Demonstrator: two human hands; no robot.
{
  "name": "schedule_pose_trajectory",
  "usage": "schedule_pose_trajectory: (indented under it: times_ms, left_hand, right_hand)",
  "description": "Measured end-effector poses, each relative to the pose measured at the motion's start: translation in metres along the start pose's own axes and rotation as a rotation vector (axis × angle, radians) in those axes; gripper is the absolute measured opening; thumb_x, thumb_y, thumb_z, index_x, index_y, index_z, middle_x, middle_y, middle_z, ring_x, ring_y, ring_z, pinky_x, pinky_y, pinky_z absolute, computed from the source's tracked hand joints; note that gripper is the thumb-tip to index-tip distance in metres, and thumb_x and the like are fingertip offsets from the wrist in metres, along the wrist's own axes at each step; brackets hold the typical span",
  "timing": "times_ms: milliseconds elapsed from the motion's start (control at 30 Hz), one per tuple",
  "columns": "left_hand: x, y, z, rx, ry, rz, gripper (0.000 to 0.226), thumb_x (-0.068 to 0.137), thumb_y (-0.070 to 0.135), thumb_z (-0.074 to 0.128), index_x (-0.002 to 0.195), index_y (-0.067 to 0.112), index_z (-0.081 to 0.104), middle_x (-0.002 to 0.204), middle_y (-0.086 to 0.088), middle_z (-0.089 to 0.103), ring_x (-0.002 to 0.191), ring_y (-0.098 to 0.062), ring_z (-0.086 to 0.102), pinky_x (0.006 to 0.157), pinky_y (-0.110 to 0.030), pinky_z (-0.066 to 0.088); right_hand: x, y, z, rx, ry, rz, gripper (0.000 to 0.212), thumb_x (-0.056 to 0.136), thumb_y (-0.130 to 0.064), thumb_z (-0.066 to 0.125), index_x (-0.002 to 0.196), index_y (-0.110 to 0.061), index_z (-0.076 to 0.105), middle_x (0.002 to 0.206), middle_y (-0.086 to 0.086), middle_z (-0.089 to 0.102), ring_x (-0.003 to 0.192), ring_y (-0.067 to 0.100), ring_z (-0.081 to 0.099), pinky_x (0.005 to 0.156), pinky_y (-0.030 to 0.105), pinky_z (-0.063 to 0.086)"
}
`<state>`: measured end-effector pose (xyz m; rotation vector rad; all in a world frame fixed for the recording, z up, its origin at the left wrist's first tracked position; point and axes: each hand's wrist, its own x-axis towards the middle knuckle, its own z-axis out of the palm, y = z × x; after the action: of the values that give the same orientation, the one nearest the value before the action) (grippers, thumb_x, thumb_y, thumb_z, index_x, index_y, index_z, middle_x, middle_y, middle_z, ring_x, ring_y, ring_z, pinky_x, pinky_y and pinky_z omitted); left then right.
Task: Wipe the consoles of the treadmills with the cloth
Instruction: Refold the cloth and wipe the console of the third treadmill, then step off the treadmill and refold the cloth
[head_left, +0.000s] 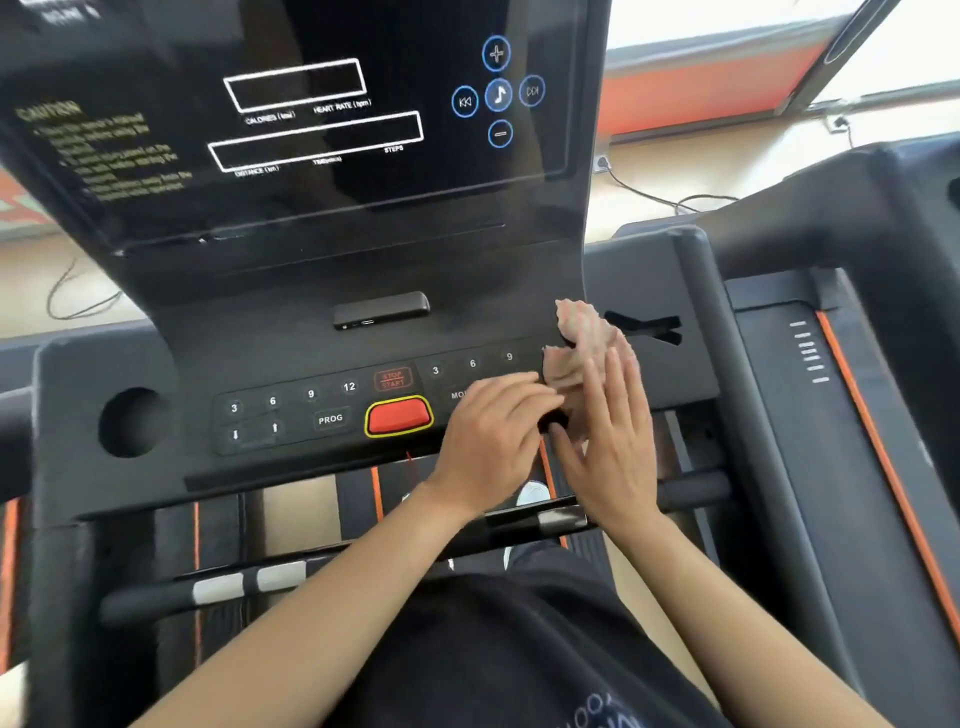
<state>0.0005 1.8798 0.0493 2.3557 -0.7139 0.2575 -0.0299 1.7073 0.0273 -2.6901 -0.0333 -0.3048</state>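
Far left of the left hand: round cup holder (132, 422) in the treadmill console (363, 270). Next comes the number keypad (291, 410), and the red button (399, 415) is just left of that hand. Left hand (491, 447) sits over the right half of the button strip, fingers bent, tips meeting the lower edge of the cloth. Cannot tell if it pinches the cloth or only touches it. Pink cloth (584, 343) is bunched between the two hands, rising above the fingertips, on the console's right side just past the 9 key. Right hand (610, 452) is released, fingers straight and spread, flat against the cloth's right side. Right of that hand: dark slot (649, 328) in the console. Further right is a neighbouring treadmill (810, 389) with an orange stripe. Display panel (311, 119) stands above both hands.
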Motion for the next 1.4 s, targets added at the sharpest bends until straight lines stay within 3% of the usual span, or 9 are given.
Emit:
schedule_pose_trajectory:
  times_ms: [133, 500, 667, 800, 933, 1000, 1100, 1200, 1400]
  left_hand:
    - [-0.054, -0.015, -0.029, 0.121, 0.116, -0.115, 0.023, 0.087, -0.002, 0.064, 0.101, 0.01, 0.078, 0.098, -0.001, 0.074, 0.092, -0.025, 0.067, 0.08, -0.041, 0.052]
    - [-0.175, -0.036, -0.074, 0.217, 0.07, -0.623, 0.031, 0.089, 0.029, 0.055, 0.107, 0.014, 0.077, 0.103, 0.003, 0.075, 0.097, -0.021, 0.066, 0.092, -0.021, 0.04]
    - [-0.222, -0.058, -0.075, 0.173, -0.149, -0.605, 0.039, 0.086, 0.043, 0.056, 0.111, 0.022, 0.075, 0.108, 0.008, 0.073, 0.101, -0.02, 0.067, 0.09, -0.035, 0.048]
    - [-0.237, -0.066, -0.072, 0.157, -0.117, -0.512, 0.04, 0.084, 0.043, 0.059, 0.115, 0.022, 0.075, 0.11, 0.006, 0.072, 0.102, -0.018, 0.062, 0.091, -0.034, 0.043]
    - [-0.242, -0.069, -0.072, 0.145, -0.086, -0.461, 0.041, 0.088, 0.042, 0.058, 0.118, 0.019, 0.075, 0.112, 0.003, 0.073, 0.101, -0.021, 0.064, 0.091, -0.032, 0.041]
    - [-0.244, -0.07, -0.073, 0.123, -0.091, -0.451, 0.042, 0.09, 0.041, 0.058, 0.119, 0.017, 0.075, 0.113, 0.002, 0.073, 0.102, -0.022, 0.064, 0.091, -0.032, 0.041]
    - [-0.244, -0.072, -0.076, 0.071, -0.096, -0.426, 0.041, 0.089, 0.037, 0.058, 0.119, 0.014, 0.074, 0.114, 0.001, 0.074, 0.103, -0.025, 0.065, 0.091, -0.032, 0.042]
    - [-0.242, -0.068, -0.079, 0.0, -0.071, -0.412, 0.039, 0.087, 0.031, 0.057, 0.117, 0.012, 0.074, 0.117, -0.001, 0.074, 0.107, -0.025, 0.064, 0.097, -0.032, 0.043]
    - [-0.231, -0.013, -0.078, -0.207, -0.14, -0.247, 0.036, 0.087, 0.029, 0.059, 0.118, 0.015, 0.074, 0.117, 0.005, 0.071, 0.112, -0.014, 0.06, 0.106, -0.023, 0.041]
  right_hand:
    - [0.021, -0.003, 0.015, -0.124, -0.144, 0.0, 0.074, 0.097, -0.05, 0.053, 0.16, -0.018, 0.03, 0.168, 0.027, 0.012, 0.156, 0.047, 0.0, 0.126, 0.059, 0.014]
    - [0.038, -0.053, 0.038, -0.116, -0.216, -0.284, 0.051, 0.106, -0.038, 0.037, 0.152, -0.019, 0.046, 0.164, 0.003, 0.038, 0.157, 0.04, 0.013, 0.125, 0.06, 0.016]
    - [0.033, -0.107, 0.053, 0.052, -0.26, -0.383, 0.044, 0.108, -0.035, 0.036, 0.143, -0.02, 0.057, 0.16, -0.004, 0.044, 0.158, 0.03, 0.019, 0.125, 0.054, 0.02]
    - [0.011, -0.14, 0.063, 0.194, -0.266, -0.428, 0.042, 0.095, -0.006, 0.054, 0.133, -0.016, 0.067, 0.15, 0.007, 0.056, 0.149, 0.033, 0.038, 0.121, 0.05, 0.028]
    - [-0.023, -0.176, 0.049, 0.42, -0.383, -0.253, 0.045, 0.09, 0.004, 0.048, 0.12, -0.014, 0.077, 0.141, 0.012, 0.063, 0.137, 0.007, 0.043, 0.117, 0.024, 0.03]
    - [-0.047, -0.18, 0.035, 0.509, -0.484, -0.121, 0.051, 0.092, 0.008, 0.048, 0.126, -0.019, 0.073, 0.13, 0.001, 0.072, 0.124, 0.003, 0.058, 0.112, 0.027, 0.043]
    - [-0.088, -0.166, 0.019, 0.542, -0.49, 0.147, 0.043, 0.096, 0.002, 0.049, 0.12, -0.022, 0.075, 0.094, -0.007, 0.079, 0.085, 0.019, 0.071, 0.087, 0.039, 0.057]
    - [-0.128, -0.151, -0.003, 0.729, -0.433, 0.398, 0.038, 0.098, 0.009, 0.048, 0.115, -0.015, 0.071, 0.084, -0.012, 0.077, 0.081, 0.006, 0.071, 0.076, 0.031, 0.058]
    - [-0.208, -0.114, -0.047, 0.947, -0.274, 0.711, 0.034, 0.097, 0.012, 0.052, 0.125, -0.005, 0.062, 0.093, -0.006, 0.08, 0.083, 0.018, 0.077, 0.071, 0.036, 0.061]
